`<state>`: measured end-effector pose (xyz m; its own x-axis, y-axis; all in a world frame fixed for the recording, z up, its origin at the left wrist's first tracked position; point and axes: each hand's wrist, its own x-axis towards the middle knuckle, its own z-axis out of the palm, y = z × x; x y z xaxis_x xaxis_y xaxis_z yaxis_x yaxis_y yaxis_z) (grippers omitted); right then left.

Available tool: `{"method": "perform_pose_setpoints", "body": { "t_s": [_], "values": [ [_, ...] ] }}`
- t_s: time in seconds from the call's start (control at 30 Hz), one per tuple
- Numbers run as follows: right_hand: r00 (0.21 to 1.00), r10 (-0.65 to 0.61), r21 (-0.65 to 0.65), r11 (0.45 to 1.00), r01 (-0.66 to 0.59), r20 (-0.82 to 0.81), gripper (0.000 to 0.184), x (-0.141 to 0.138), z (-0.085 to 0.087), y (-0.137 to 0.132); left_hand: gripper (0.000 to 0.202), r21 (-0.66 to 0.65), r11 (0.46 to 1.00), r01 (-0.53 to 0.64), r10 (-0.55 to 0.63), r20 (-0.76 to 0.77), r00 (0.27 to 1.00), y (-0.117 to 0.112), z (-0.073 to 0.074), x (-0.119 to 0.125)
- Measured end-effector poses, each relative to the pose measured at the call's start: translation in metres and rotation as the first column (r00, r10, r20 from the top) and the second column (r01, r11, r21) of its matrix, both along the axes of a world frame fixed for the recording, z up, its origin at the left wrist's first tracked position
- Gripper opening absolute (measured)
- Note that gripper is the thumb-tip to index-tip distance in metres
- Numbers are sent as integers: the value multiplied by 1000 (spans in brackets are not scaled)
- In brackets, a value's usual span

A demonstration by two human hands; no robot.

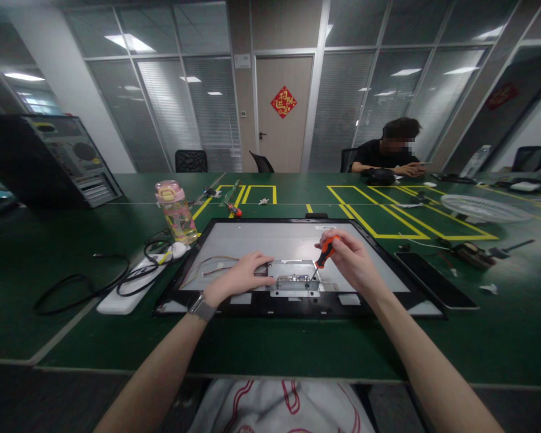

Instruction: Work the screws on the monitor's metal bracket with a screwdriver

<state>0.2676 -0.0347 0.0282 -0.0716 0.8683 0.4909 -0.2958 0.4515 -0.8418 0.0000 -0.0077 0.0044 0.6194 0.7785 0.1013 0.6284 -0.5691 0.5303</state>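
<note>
A monitor panel (234,240) lies face down on the green table, its grey back up. A small metal board with connectors (294,279) sits near its front edge. My right hand (354,264) is closed round an orange-handled screwdriver (325,252), whose tip points down at the metal board. My left hand (240,276) rests flat on the panel, fingers stretched out against the left side of the metal board, holding nothing.
A pink-lidded bottle (177,211), black cables (94,282) and a white block (126,294) lie left. A computer tower (58,159) stands far left. A black strip (433,279) and a fan grille (482,208) lie right. A person (390,153) sits across.
</note>
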Motion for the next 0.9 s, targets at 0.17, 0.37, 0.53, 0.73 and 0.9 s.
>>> {"method": "perform_pose_setpoints", "body": {
  "t_s": [0.17, 0.37, 0.53, 0.73, 0.9],
  "values": [
    [1000, 12, -31, 999, -11, 9, 15, 1, 2, 0, 58, 5, 1000, -8, 8, -9, 1000, 1, -1, -1],
    [999, 16, -4, 1000, -16, 28, 19, 1, 4, -2, 58, -10, 1000, -11, 11, -5, 1000, -1, 1, 0],
    [1000, -5, 25, 1000, 4, 19, 13, 2, 3, 0, 59, -22, 1000, -15, 15, -6, 1000, -2, 3, 0],
    [999, 5, -27, 1000, -4, 48, 22, 3, 3, -3, 55, -4, 1000, -22, 22, 15, 1000, -4, 2, 1],
    [995, -64, 56, 997, 60, 75, 18, 2, 4, -4, 55, -22, 999, -27, 28, 16, 999, -5, 3, 1]
  ]
}}
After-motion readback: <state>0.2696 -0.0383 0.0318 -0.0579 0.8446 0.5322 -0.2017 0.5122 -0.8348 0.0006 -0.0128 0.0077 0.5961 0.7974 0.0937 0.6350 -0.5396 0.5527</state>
